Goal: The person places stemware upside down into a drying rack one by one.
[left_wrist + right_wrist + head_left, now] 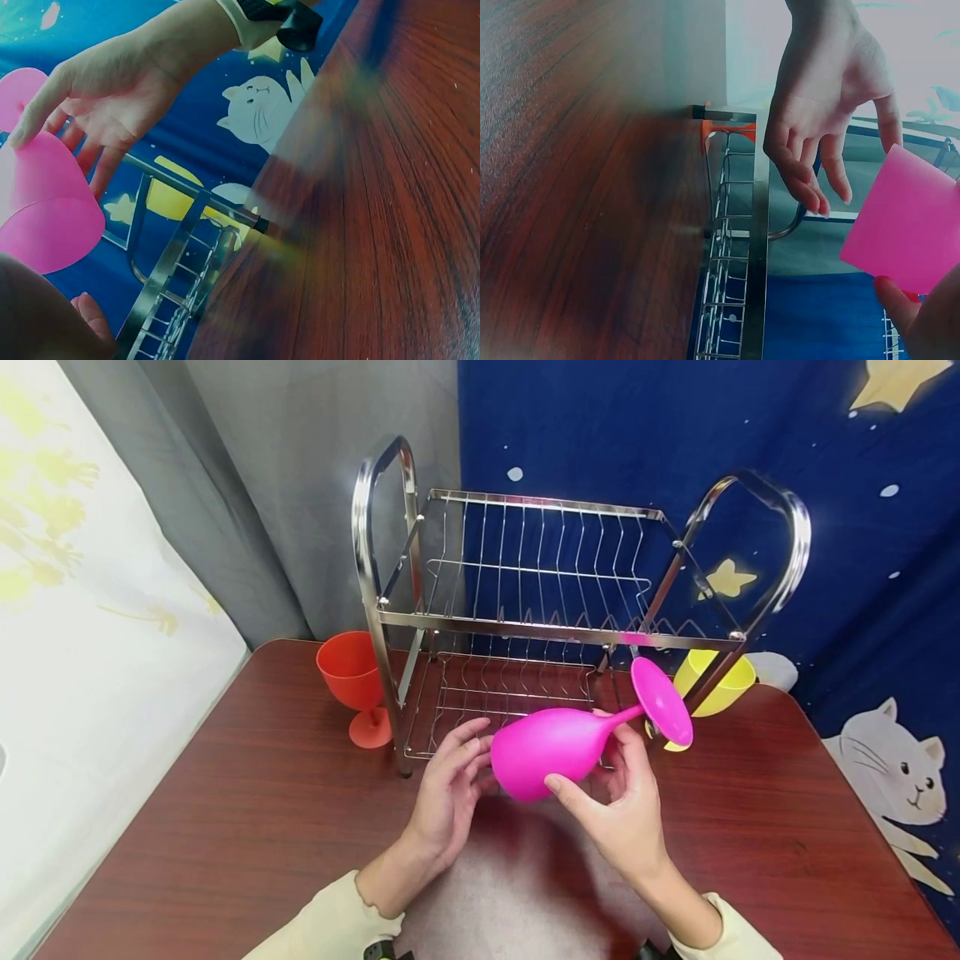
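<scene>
A bright pink plastic goblet (551,747) is tipped on its side over the table, its mouth to the left and its round foot up to the right. My right hand (626,810) grips the bowl near the stem, thumb in front and fingers behind. Beside the rim is my left hand (446,793), its fingers loosely bent and their tips right at the goblet's edge. In the right wrist view those left-hand fingers (829,169) hang relaxed around nothing.
Behind the hands stands a two-tier chrome dish rack (510,628) on the wooden table (247,827). An orange goblet (348,668) stands by its left leg. A yellow goblet (720,689) is partly hidden by its right leg. Curtains (600,427) hang behind.
</scene>
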Demonstrator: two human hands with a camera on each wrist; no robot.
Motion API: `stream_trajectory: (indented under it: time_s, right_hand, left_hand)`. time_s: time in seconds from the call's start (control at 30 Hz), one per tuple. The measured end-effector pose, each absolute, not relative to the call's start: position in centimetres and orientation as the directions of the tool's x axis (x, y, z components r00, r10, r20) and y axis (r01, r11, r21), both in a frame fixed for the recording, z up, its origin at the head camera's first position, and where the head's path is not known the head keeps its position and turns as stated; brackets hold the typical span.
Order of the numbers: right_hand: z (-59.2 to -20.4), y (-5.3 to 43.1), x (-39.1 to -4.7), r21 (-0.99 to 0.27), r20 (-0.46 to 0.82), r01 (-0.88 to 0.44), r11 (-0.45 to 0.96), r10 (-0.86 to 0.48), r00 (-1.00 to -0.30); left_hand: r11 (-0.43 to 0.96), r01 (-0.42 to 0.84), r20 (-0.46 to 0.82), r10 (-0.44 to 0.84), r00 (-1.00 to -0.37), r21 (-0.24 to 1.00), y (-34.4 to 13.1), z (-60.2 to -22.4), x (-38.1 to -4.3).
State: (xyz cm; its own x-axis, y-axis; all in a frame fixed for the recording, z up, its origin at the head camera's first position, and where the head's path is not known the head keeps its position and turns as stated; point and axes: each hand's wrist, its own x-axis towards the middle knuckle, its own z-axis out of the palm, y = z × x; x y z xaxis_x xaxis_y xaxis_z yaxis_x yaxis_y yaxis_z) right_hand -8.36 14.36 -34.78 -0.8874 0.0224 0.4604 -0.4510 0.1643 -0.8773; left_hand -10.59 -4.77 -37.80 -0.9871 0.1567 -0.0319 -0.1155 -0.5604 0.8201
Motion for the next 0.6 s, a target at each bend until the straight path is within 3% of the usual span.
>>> stream_trajectory:
  time_s: [0.27, 0.6]
  right_hand:
    - [-34.77, 14.36, -8.49, -0.836, 0.511, -0.491, 0.243, 0.024, -0.859]
    - [-34.99, 14.39, -8.72, -0.780, 0.575, -0.529, 0.335, 0.049, -0.817]
  left_hand:
    - [-0.516, -0.033, 0.021, 0.098, -0.995, 0.856, -4.82, -37.92, -10.57]
    - [-0.245, 0.263, 0.255, -0.066, -0.965, 0.933, -4.66, -38.25, -10.51]
